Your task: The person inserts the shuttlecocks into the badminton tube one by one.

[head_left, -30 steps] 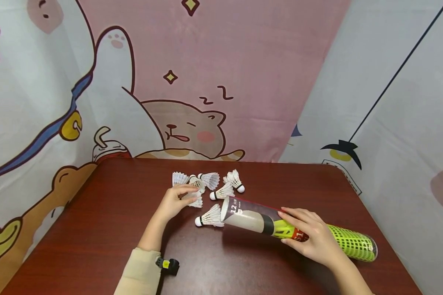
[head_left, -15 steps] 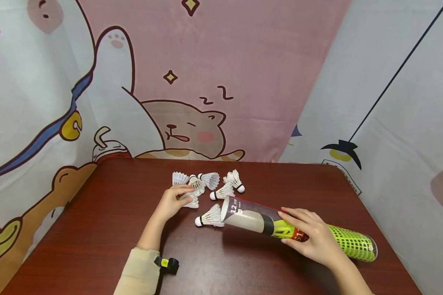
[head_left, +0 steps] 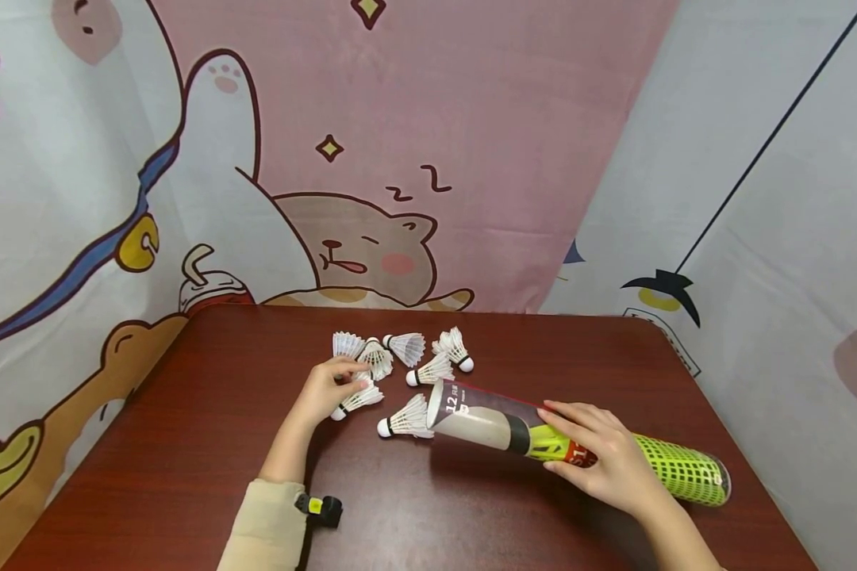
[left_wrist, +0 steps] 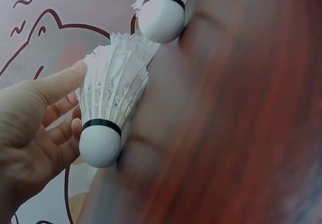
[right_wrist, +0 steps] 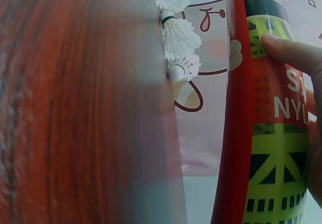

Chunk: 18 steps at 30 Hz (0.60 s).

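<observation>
In the head view my left hand point(head_left: 326, 388) is over a white shuttlecock point(head_left: 357, 398) near the left of the group, its thumb and fingers at the feather skirt. Seen from the left wrist, the thumb lies at the skirt's edge, and curled fingers point(left_wrist: 75, 128) touch its side near the black band. The white cork point(left_wrist: 100, 146) points away from the fingertips. My right hand point(head_left: 600, 456) grips a shuttlecock tube point(head_left: 482, 416) about its middle, thumb and fingers around its printed wall. The tube is tilted, its open mouth facing left toward the shuttlecocks.
Another shuttlecock point(head_left: 405, 420) lies just left of the tube's mouth. Several more, among them one with an upright skirt point(head_left: 376, 359) and one pointing right point(head_left: 455, 349), lie behind on the brown table point(head_left: 207, 444). A printed cloth point(head_left: 514, 159) hangs behind the table.
My left hand has drawn slightly left and toward me. The shuttlecock under it has moved left and turned, so its cork now shows. My right hand and the tube stay in place.
</observation>
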Tool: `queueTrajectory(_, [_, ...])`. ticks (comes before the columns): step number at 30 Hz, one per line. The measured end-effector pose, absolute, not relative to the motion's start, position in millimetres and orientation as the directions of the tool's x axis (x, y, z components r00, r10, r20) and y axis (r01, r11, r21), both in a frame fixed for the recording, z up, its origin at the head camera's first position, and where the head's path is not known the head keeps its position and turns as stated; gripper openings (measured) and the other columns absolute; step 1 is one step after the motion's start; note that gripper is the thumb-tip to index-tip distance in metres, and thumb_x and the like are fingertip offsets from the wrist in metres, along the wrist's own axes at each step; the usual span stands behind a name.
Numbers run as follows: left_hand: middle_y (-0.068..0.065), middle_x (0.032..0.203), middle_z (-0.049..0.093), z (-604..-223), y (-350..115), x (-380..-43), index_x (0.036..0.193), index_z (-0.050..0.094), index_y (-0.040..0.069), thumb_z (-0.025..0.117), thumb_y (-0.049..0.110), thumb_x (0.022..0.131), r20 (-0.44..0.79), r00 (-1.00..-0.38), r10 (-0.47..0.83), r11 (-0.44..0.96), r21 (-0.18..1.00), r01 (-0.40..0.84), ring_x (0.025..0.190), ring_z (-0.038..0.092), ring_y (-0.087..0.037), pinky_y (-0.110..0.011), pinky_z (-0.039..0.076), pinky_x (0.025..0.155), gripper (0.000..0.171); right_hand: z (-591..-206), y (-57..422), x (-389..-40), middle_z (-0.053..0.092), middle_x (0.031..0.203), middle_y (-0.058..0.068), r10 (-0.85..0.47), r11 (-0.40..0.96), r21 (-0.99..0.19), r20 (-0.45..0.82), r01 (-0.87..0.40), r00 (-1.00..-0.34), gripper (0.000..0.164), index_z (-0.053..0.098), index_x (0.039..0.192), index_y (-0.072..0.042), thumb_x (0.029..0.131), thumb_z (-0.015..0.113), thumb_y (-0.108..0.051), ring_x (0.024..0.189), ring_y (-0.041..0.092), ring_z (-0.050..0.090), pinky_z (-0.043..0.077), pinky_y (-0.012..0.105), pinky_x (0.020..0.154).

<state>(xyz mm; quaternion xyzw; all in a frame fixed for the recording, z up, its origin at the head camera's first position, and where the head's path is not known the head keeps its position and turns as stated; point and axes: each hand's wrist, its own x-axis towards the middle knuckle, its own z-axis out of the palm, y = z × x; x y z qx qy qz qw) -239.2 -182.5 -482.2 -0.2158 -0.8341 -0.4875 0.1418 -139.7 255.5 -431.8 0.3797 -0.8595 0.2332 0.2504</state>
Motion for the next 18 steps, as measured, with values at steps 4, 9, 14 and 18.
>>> queueTrajectory(4, [-0.006, 0.082, 0.065, -481, -188, -238, 0.097, 0.072, -0.005, 0.079, -0.003, 0.074, 0.418, -0.883, 0.213, 0.441, 0.765, 0.469, 0.072, 0.053, -0.016, -0.028, 0.044, 0.063, 0.023, -432, 255, -140, 0.060, 0.127, 0.005, -0.539, 0.594, -0.205, 0.617, -0.778, -0.573, 0.062, 0.061, 0.130, -0.016, 0.082, 0.069, -0.054, 0.111, 0.021, 0.053, 0.027, 0.023, 0.099])
queueTrajectory(9, [-0.006, 0.080, 0.067, -478, -193, -235, 0.089, 0.072, -0.005, 0.078, -0.001, 0.075, 0.340, -0.922, 0.185, 0.450, 0.805, 0.387, 0.068, 0.054, -0.012, -0.025, 0.046, 0.058, 0.015, -432, 256, -140, 0.060, 0.128, 0.005, -0.541, 0.599, -0.212, 0.605, -0.772, -0.585, 0.066, 0.061, 0.131, -0.016, 0.075, 0.080, -0.045, 0.111, 0.021, 0.053, 0.026, 0.023, 0.100])
queueTrajectory(14, [-0.005, 0.073, 0.066, -472, -198, -232, 0.082, 0.070, -0.003, 0.076, 0.000, 0.079, 0.250, -0.955, 0.161, 0.428, 0.854, 0.296, 0.059, 0.055, -0.013, -0.030, 0.050, 0.052, 0.007, -432, 257, -139, 0.058, 0.129, 0.002, -0.538, 0.610, -0.218, 0.592, -0.762, -0.600, 0.066, 0.060, 0.131, -0.017, 0.075, 0.080, -0.045, 0.112, 0.021, 0.053, 0.026, 0.024, 0.100])
queueTrajectory(18, [-0.007, 0.070, 0.065, -469, -202, -230, 0.080, 0.070, -0.005, 0.076, -0.001, 0.079, 0.228, -0.963, 0.146, 0.390, 0.881, 0.267, 0.054, 0.057, -0.016, -0.039, 0.052, 0.054, 0.008, -432, 257, -140, 0.059, 0.129, 0.003, -0.536, 0.612, -0.219, 0.592, -0.760, -0.602, 0.063, 0.060, 0.131, -0.017, 0.080, 0.071, -0.053, 0.112, 0.021, 0.053, 0.026, 0.024, 0.100])
